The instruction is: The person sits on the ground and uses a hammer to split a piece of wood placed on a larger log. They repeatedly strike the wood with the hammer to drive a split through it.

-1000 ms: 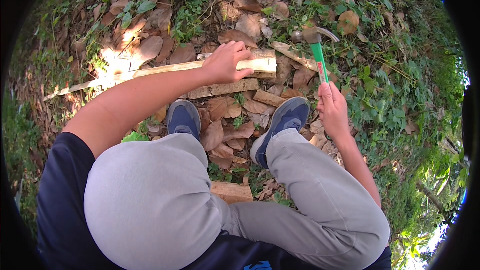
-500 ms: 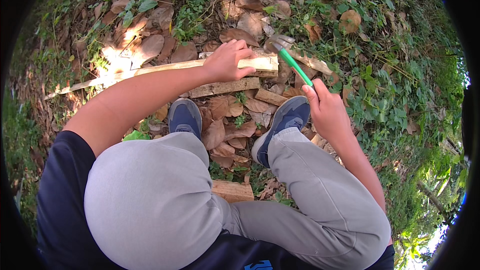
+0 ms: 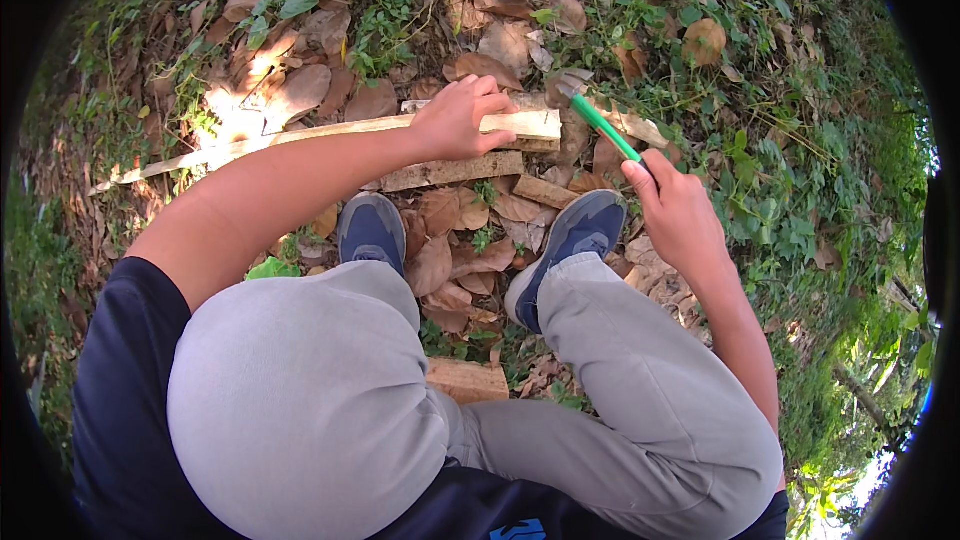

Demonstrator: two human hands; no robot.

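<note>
My left hand [image 3: 462, 122] is closed over a long, thin wooden strip [image 3: 300, 135], near its right end. Thumb and fingertips show on the right of the hand; the palm side is hidden. The strip rests on other wood, and a pale block end [image 3: 540, 124] juts out right of my fingers. My right hand [image 3: 682, 202] grips the lower handle of a hammer [image 3: 606, 130]. The handle is green, and the metal head [image 3: 568, 86] is raised up and left, just beyond the block's right end. Head and wood look apart, though the exact gap is hard to judge.
A flat board [image 3: 445, 173] and a short wood piece [image 3: 543, 191] lie nearer me, before my blue shoes [image 3: 372, 230]. Another wood block [image 3: 468, 380] sits between my legs. Dry leaves [image 3: 432, 265] and green plants [image 3: 770, 170] cover the ground.
My right hand and the hammer have shifted a little to the right and toward me. The left hand keeps its hold on the strip, nearly unmoved.
</note>
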